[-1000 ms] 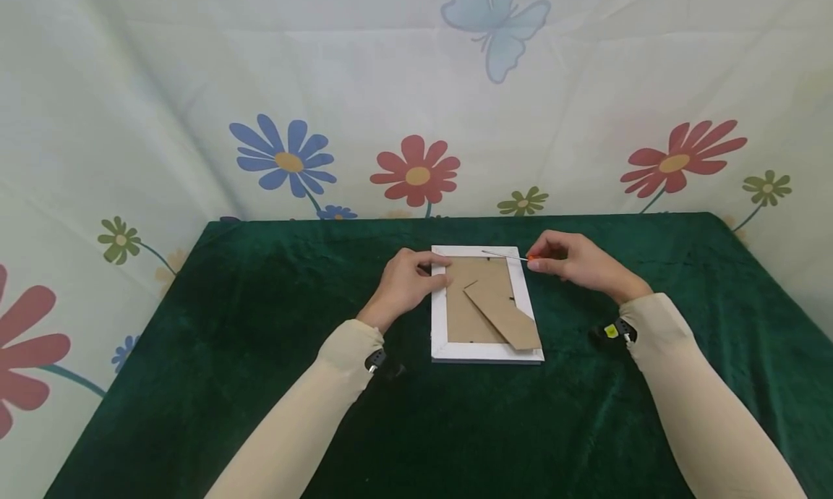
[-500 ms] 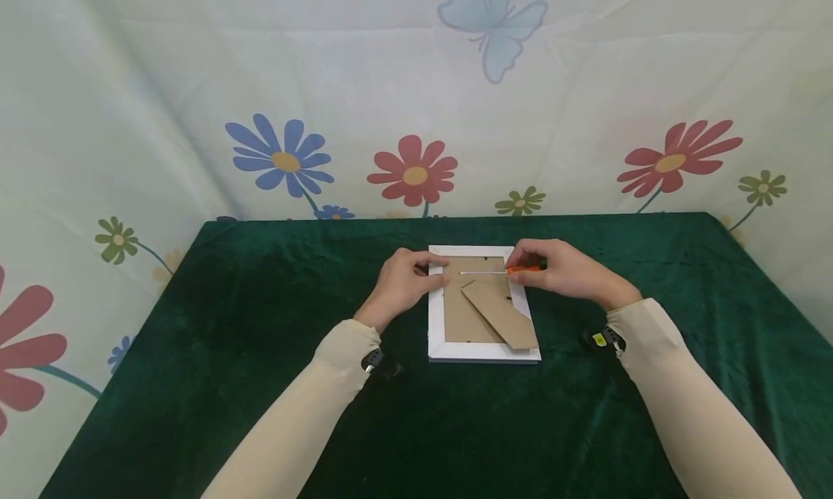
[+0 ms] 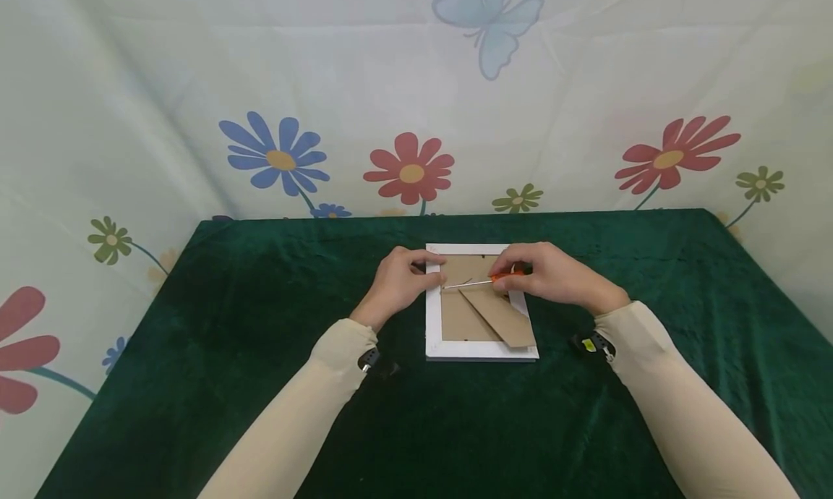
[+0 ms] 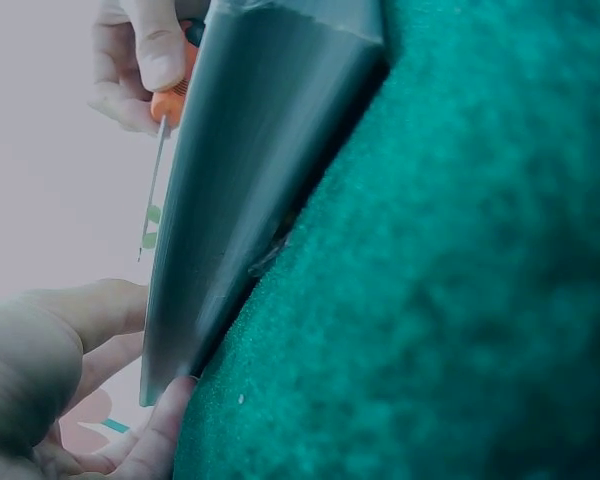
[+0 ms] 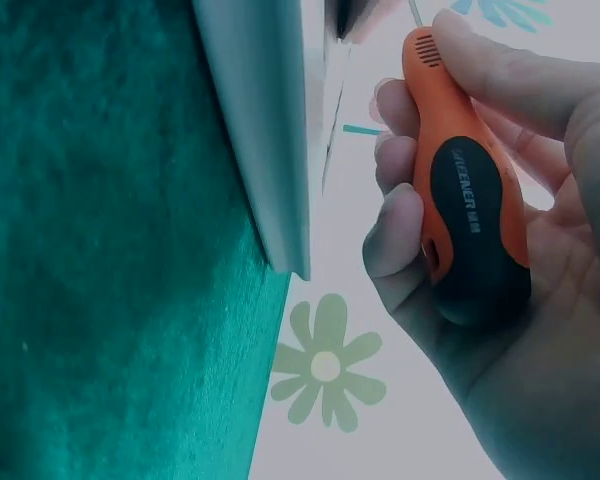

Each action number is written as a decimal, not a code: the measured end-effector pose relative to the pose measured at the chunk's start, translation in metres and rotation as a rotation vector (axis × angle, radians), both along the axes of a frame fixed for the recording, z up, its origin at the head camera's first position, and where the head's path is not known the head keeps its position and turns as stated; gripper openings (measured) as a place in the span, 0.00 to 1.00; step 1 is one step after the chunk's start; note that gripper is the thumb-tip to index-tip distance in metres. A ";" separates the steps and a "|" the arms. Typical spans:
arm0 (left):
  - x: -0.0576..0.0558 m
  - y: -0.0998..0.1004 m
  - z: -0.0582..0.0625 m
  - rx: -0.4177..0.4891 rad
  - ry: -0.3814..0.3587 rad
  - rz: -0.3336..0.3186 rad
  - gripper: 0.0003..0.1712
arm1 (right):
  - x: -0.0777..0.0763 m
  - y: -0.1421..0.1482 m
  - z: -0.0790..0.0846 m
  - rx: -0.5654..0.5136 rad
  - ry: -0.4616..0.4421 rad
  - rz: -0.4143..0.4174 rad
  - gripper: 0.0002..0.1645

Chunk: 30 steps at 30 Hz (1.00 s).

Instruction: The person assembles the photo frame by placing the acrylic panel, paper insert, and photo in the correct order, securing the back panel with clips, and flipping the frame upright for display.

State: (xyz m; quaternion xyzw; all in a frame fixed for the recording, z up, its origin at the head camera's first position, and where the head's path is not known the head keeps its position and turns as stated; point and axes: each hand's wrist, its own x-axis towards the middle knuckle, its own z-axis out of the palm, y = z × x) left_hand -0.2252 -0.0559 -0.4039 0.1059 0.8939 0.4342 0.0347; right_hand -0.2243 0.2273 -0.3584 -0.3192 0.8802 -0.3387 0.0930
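Observation:
A white picture frame lies face down on the table, its brown backing board and angled stand flap showing. My left hand grips the left side of the frame; in the left wrist view, fingers reach over its edge and another sits low against it. In my right hand is a screwdriver with an orange and black handle, held between thumb and curled fingers. Its thin metal shaft points left across the backing, the tip near the left inner edge, close to my left fingertips. Contact there cannot be made out.
Dark green velvety cloth covers the table. Behind it hangs a pale wall cloth printed with flowers and a butterfly. Small dark tabs sit along the edges of the backing. A wrist camera is strapped at my right cuff.
My right hand has moved left and slightly down, carrying the screwdriver from the frame's upper right across the backing to its left edge. The left hand stays on the frame.

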 end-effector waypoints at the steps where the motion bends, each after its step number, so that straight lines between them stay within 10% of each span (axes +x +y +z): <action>1: 0.000 0.000 0.000 0.001 -0.001 0.000 0.20 | 0.000 -0.001 0.000 -0.001 0.003 0.002 0.12; 30: -0.001 -0.001 -0.001 0.001 0.017 -0.011 0.20 | 0.004 -0.012 0.001 0.051 0.072 0.031 0.11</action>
